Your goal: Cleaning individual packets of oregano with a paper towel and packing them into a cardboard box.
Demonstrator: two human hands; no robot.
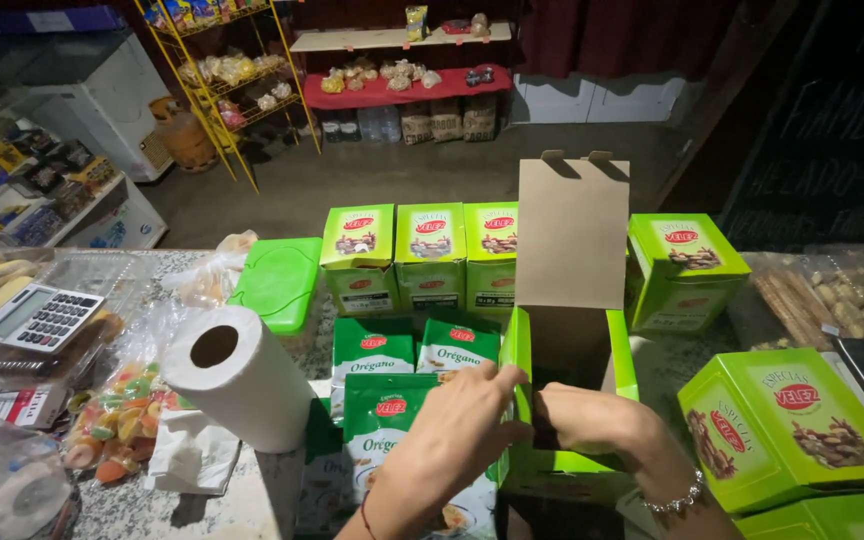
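both hands (462, 425) inside open green box (619, 365)

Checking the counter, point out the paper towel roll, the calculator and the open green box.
paper towel roll (242, 385): head view, its side
calculator (37, 318): head view, keypad
open green box (572, 235): head view, raised lid

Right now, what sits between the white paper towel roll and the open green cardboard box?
Head view: green-and-white spice sachets lie between the white paper towel roll and the open green cardboard box. The left hand reaches across them to the box.
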